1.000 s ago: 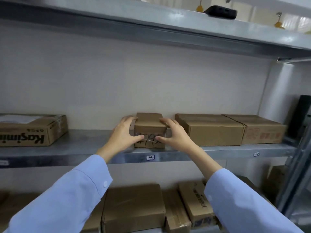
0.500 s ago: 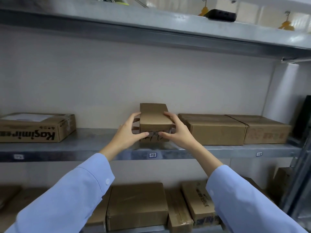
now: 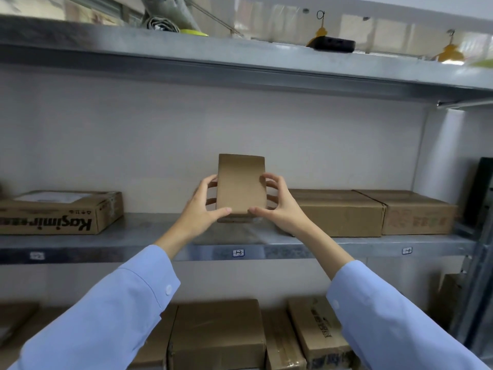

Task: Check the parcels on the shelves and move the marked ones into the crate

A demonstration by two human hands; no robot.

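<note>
A small brown cardboard parcel (image 3: pixel 240 184) is held up above the middle shelf (image 3: pixel 149 237), tilted so that its plain top face is turned toward me. My left hand (image 3: pixel 204 210) grips its left side, thumb under the lower edge and fingers behind. My right hand (image 3: pixel 277 206) grips the right side the same way. The front face with the handwriting now points downward and is hidden. No crate is in view.
On the middle shelf a Kasimir box (image 3: pixel 60 212) sits at the left and two flat brown boxes (image 3: pixel 336 210) (image 3: pixel 416 212) at the right. Several parcels (image 3: pixel 217 333) lie on the lower shelf. The upper shelf (image 3: pixel 240 65) hangs overhead; a metal upright (image 3: pixel 477 289) stands at the right.
Both hands have lifted the small parcel off the middle shelf and tipped it up, so the marked front face has turned downward and the top now faces me.
</note>
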